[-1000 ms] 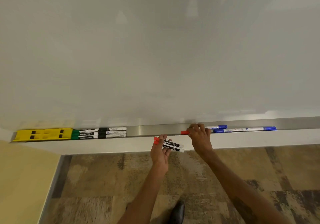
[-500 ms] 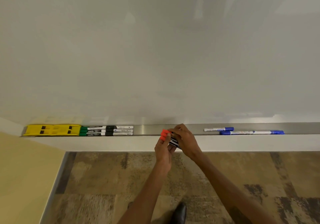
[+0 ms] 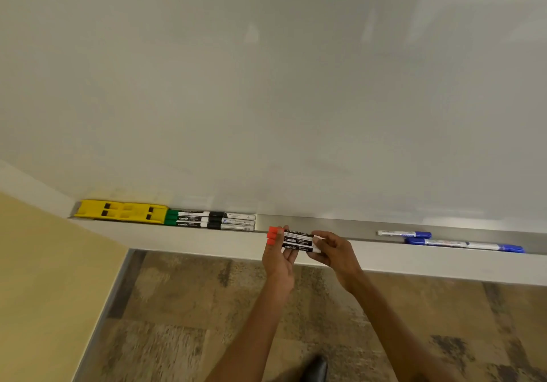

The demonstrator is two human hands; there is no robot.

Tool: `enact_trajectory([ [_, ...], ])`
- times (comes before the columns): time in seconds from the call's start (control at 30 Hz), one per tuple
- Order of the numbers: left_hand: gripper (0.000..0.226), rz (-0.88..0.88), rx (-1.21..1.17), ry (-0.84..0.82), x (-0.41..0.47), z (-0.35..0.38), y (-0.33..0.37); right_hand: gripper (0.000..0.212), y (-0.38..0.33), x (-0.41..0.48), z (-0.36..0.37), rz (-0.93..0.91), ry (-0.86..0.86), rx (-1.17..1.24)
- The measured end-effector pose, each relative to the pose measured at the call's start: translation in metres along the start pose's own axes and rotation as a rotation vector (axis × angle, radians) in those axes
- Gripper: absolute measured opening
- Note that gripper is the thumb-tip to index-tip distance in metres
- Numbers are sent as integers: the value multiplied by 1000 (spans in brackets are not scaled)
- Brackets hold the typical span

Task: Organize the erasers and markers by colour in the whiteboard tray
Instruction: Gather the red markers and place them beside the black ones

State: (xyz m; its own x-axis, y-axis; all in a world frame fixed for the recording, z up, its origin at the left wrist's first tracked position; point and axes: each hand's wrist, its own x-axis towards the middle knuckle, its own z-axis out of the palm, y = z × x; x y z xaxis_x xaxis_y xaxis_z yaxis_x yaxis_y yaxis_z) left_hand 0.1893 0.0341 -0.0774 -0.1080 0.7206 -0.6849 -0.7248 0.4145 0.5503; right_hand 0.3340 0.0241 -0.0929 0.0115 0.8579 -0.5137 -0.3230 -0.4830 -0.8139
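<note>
Three red-capped markers (image 3: pixel 297 240) lie side by side, held level just in front of the metal whiteboard tray (image 3: pixel 340 228). My left hand (image 3: pixel 278 259) grips them under the red caps, my right hand (image 3: pixel 333 251) pinches their white ends. At the tray's far left lie yellow erasers (image 3: pixel 121 211), and right next to them three green markers (image 3: pixel 189 218) end to end with black markers (image 3: pixel 233 222). Blue markers (image 3: pixel 461 244) lie in the tray to the right.
The whiteboard (image 3: pixel 266 86) fills the upper view. A yellow wall (image 3: pixel 38 278) stands at the left. Patterned carpet (image 3: pixel 177 307) and the toe of a black shoe (image 3: pixel 316 368) show below. A bare stretch of tray lies between the black markers and the blue ones.
My right hand lifted a third red marker out of the tray and brought it to the two in my left hand. Both hands now hold the bundle, shifted slightly left.
</note>
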Motion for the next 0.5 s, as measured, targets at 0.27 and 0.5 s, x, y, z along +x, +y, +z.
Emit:
enact_trajectory([
  [0.27, 46, 161, 134, 116, 15, -6, 26, 17, -5, 25, 33, -89, 136, -51],
  [0.5, 57, 821, 1491, -117, 24, -44, 17, 17, -8, 55, 55, -170, 281, -348],
])
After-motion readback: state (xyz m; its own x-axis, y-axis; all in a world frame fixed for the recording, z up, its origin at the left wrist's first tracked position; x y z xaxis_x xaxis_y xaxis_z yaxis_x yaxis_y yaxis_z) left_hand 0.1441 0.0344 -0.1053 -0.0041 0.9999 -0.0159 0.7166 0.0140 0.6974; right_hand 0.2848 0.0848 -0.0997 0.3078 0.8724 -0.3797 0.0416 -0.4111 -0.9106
